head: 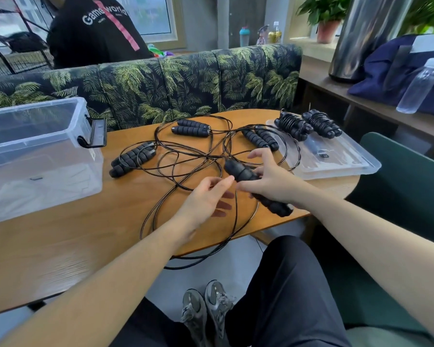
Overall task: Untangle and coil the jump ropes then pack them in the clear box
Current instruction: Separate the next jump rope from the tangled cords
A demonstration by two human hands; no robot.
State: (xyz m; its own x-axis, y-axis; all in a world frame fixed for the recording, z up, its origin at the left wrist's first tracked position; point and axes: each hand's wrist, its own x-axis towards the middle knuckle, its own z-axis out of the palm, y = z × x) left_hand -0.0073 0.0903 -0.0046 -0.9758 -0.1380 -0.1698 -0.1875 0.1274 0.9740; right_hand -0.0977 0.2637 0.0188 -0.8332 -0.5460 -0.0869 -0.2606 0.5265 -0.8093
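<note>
Over the wooden table (60, 234), right hand (273, 181) grips handles (246, 174); left hand (205, 199) open beside.

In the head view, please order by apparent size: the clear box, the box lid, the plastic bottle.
1. clear box
2. box lid
3. plastic bottle
Distances from the camera differ, so true sizes stay unsure.

Only legible text: "Game world" in white on the back of the black shirt (95, 28) worn by the person seated beyond the sofa. Smaller print under it is too small to read. Nothing readable on anything on the table.
</note>
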